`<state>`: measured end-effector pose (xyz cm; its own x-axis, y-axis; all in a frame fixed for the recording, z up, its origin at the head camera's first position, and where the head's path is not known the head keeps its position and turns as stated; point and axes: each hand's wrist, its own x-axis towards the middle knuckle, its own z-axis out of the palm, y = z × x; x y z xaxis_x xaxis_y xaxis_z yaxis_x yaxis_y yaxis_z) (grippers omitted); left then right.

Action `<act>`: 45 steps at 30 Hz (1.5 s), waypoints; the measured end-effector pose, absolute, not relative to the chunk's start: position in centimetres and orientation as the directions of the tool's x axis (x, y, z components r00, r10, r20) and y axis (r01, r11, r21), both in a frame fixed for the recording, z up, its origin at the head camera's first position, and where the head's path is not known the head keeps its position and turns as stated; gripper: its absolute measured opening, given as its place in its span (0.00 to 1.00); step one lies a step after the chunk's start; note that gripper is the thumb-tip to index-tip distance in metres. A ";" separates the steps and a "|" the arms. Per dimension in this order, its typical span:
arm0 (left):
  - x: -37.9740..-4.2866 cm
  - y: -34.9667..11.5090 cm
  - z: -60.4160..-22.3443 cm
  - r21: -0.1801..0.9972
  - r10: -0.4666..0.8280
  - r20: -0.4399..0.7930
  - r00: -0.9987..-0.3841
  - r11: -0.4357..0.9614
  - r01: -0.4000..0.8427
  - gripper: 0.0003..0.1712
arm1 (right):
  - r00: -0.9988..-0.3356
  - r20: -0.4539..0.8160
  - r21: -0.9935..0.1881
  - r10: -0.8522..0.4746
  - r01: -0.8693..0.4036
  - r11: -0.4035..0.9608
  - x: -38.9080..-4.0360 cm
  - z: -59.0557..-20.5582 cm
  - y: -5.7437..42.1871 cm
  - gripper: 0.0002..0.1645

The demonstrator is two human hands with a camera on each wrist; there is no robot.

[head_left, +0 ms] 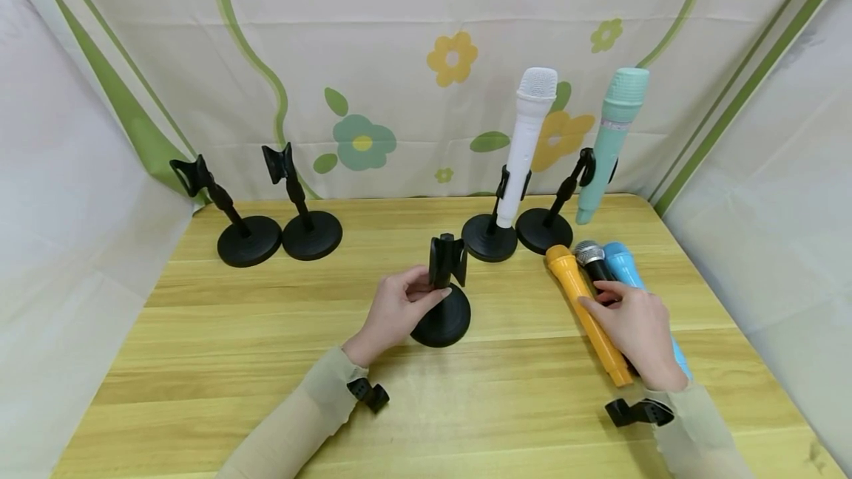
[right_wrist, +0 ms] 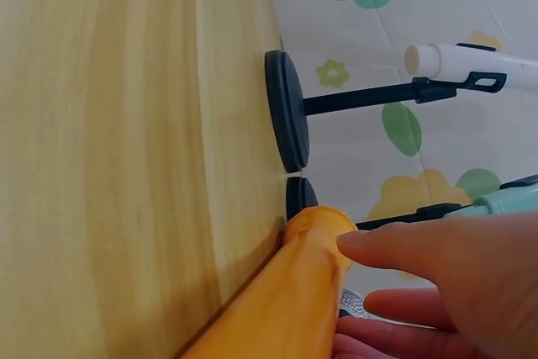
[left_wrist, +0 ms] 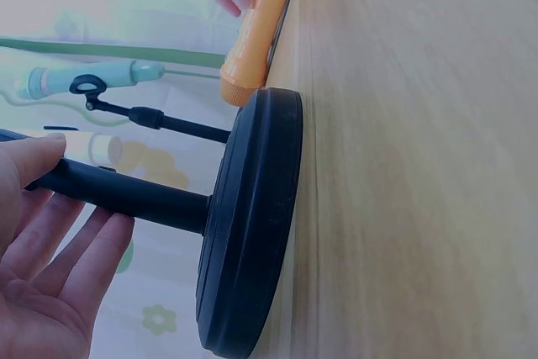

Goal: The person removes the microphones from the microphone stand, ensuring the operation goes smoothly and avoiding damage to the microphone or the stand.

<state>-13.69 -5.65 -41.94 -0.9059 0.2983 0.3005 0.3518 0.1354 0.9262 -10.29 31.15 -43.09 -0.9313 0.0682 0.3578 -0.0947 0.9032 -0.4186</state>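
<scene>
My left hand (head_left: 399, 309) grips the post of a black microphone stand (head_left: 442, 320) in the middle of the table. The stand's upright clip holds no microphone; in the left wrist view its round base (left_wrist: 252, 224) is close over the wood. My right hand (head_left: 635, 327) is over three microphones lying side by side: an orange one (head_left: 586, 313), a black one with a silver head (head_left: 594, 261) and a blue one (head_left: 622, 265). Its thumb (right_wrist: 387, 250) is at the orange microphone, with its loosely bent fingers over the black one.
At the back right, a white microphone (head_left: 526, 139) and a mint green one (head_left: 612, 139) stand tilted in black stands (head_left: 489, 242). Two stands without microphones (head_left: 249, 242) (head_left: 311, 235) are at the back left. A flowered curtain (head_left: 399, 58) closes off the table's (head_left: 266, 331) back.
</scene>
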 end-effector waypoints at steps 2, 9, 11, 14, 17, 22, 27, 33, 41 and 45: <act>-13.7 -5.6 -42.0 0.927 0.295 0.297 -0.908 0.137 0.348 0.14 | -0.927 0.368 -0.416 0.069 -0.098 0.904 -10.3 -42.9 31.1 0.26; -13.7 -5.5 -42.0 0.930 0.296 0.291 -0.910 0.135 0.342 0.15 | -0.915 0.395 -0.446 0.082 -0.113 0.888 -10.5 -41.7 30.4 0.25; -13.7 -5.5 -42.0 0.930 0.296 0.293 -0.909 0.135 0.343 0.15 | -0.911 0.403 -0.463 0.090 -0.119 0.878 -10.5 -41.3 30.0 0.24; -13.7 -5.5 -42.0 0.928 0.298 0.299 -0.906 0.132 0.349 0.15 | -0.908 0.407 -0.504 0.103 -0.129 0.854 -10.6 -40.7 29.2 0.24; -13.6 -5.5 -41.9 0.927 0.301 0.301 -0.905 0.130 0.352 0.14 | -0.912 0.396 -0.561 0.107 -0.148 0.815 -10.8 -40.1 28.1 0.24; -13.6 -5.5 -41.9 0.928 0.296 0.296 -0.908 0.134 0.346 0.14 | -0.920 0.382 -0.628 0.082 -0.194 0.753 -11.4 -39.4 26.1 0.24; -13.7 -5.6 -42.0 0.927 0.299 0.300 -0.906 0.135 0.351 0.14 | -0.925 0.377 -0.684 0.048 -0.243 0.687 -12.0 -38.8 24.2 0.24; -13.7 -5.6 -42.1 0.927 0.299 0.297 -0.907 0.136 0.348 0.15 | -0.926 0.377 -0.725 -0.021 -0.309 0.616 -12.2 -38.1 22.3 0.22; -13.7 -5.6 -42.0 0.927 0.297 0.298 -0.907 0.137 0.349 0.15 | -0.915 0.391 -0.762 -0.095 -0.380 0.524 -12.4 -37.4 19.9 0.21; -13.7 -5.6 -41.9 0.925 0.306 0.303 -0.902 0.134 0.356 0.15 | -0.901 0.410 -0.776 -0.142 -0.427 0.465 -12.4 -37.1 18.7 0.23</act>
